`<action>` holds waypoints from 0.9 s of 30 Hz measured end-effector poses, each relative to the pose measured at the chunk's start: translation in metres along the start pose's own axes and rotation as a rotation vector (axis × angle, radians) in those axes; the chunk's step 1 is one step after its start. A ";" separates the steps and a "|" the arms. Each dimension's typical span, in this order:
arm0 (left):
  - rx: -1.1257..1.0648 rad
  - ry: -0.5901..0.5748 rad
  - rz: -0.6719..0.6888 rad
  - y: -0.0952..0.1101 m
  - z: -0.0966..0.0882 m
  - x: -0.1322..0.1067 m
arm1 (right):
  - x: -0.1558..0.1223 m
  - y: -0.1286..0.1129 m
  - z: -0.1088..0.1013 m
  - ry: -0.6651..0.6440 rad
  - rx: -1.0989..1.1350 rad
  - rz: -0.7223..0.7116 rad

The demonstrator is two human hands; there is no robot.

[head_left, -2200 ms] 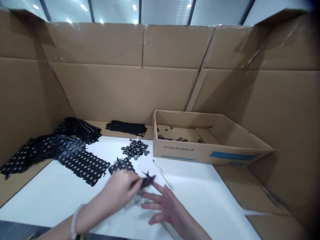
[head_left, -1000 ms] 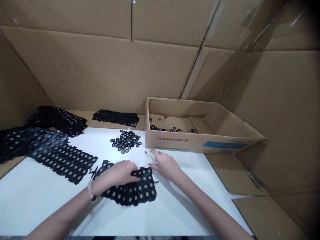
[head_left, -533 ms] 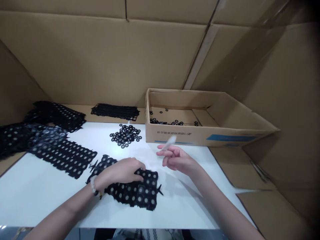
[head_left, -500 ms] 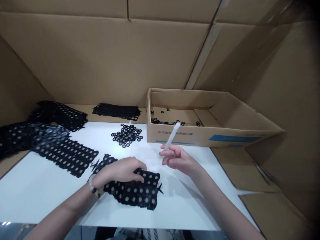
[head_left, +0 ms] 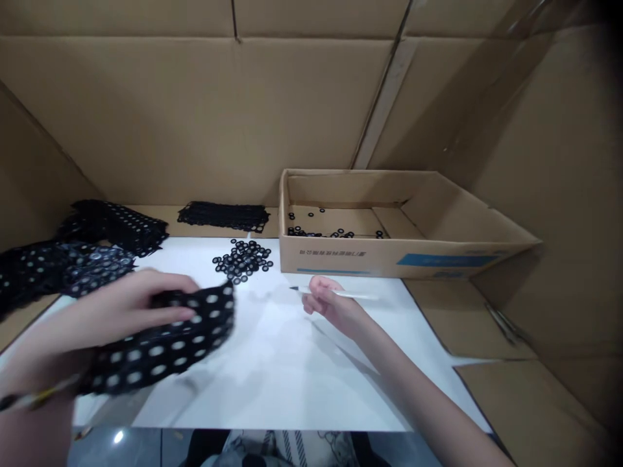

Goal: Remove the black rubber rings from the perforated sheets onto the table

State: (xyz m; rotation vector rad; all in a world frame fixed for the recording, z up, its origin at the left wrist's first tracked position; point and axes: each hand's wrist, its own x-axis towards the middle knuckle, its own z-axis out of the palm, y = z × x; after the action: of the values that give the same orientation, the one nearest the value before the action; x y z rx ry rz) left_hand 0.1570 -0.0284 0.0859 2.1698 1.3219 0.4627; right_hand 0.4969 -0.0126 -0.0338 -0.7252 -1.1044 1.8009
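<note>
Nearest the wearer, the left hand (head_left: 121, 305) grips a black perforated rubber sheet (head_left: 160, 344), fingers curled over its upper edge. The sheet hangs tilted, with rows of pale round spots across it. Both hand and sheet are motion-blurred, and a soft shadow lies on the table below. A small yellowish item near the left wrist is too blurred to identify.

The right hand (head_left: 331, 305) rests low on the white table (head_left: 302, 395), well apart from the sheet. Its fingers are narrowly closed around a slim white pen (head_left: 345, 294), which lies almost level, dark tip (head_left: 293, 288) pointing left.

Farther back, a loose pile of black rubber rings (head_left: 242, 261) sits on the table, between the sheet and the far edge, just left of an open cardboard tray (head_left: 403, 263). The tray has a blue printed panel on its front wall, and a scattering of similar rings (head_left: 335, 233) lies inside it, along the back of its floor.

At far left, overlapping perforated sheets (head_left: 92, 266) lie heaped at the table edge, with a further heap (head_left: 114, 227) behind them. A flatter stack (head_left: 222, 216) rests on a cardboard ledge at the back. Cardboard panels (head_left: 195, 117) enclose the work area on the far side and both flanks.
</note>
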 end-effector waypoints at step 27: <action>-0.331 0.063 -0.003 -0.022 0.151 0.077 | -0.008 0.014 0.030 0.189 -0.819 -0.197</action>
State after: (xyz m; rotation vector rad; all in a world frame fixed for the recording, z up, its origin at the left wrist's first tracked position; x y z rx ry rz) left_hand 0.2600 0.0067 -0.0456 1.8919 1.1859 0.7011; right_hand 0.4709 -0.0346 -0.0333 -1.1758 -1.7235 1.0491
